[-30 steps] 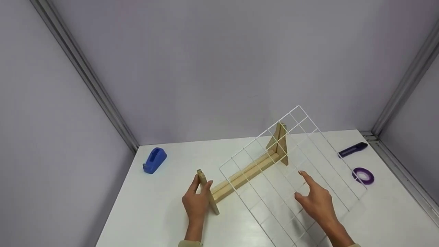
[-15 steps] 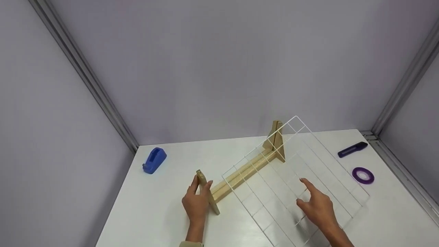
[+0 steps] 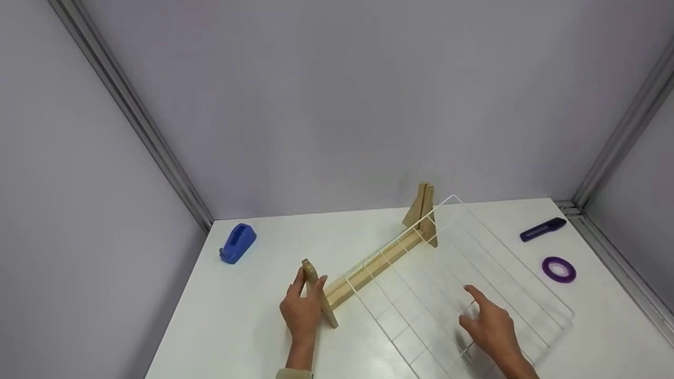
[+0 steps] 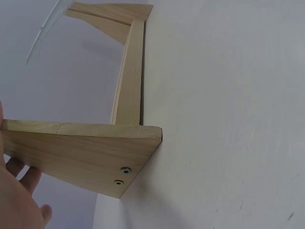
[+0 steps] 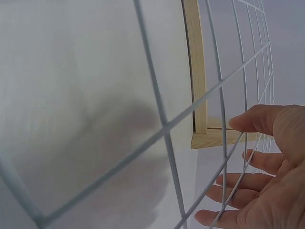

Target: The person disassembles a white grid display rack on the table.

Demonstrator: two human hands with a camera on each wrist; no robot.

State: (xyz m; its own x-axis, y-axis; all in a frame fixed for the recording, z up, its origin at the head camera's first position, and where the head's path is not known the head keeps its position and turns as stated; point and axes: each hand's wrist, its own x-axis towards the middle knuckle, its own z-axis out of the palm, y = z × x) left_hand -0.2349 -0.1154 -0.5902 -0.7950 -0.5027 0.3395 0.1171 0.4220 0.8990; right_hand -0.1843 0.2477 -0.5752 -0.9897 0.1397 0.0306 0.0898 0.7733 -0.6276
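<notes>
Hands (image 3: 301, 315), grid (image 5: 165, 128), stand (image 4: 90, 150) (bolts (image 4: 126, 170): left wrist view)

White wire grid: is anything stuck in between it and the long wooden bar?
Nothing visible blocks the white wire grid. In the head view, its upper edge overlaps the long wooden bar; whether they touch is unclear. The purple ring lies off to the right.

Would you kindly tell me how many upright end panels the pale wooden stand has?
2: the near panel, pinched by the left hand, and the far panel, seen partly behind the white wire grid.
</notes>
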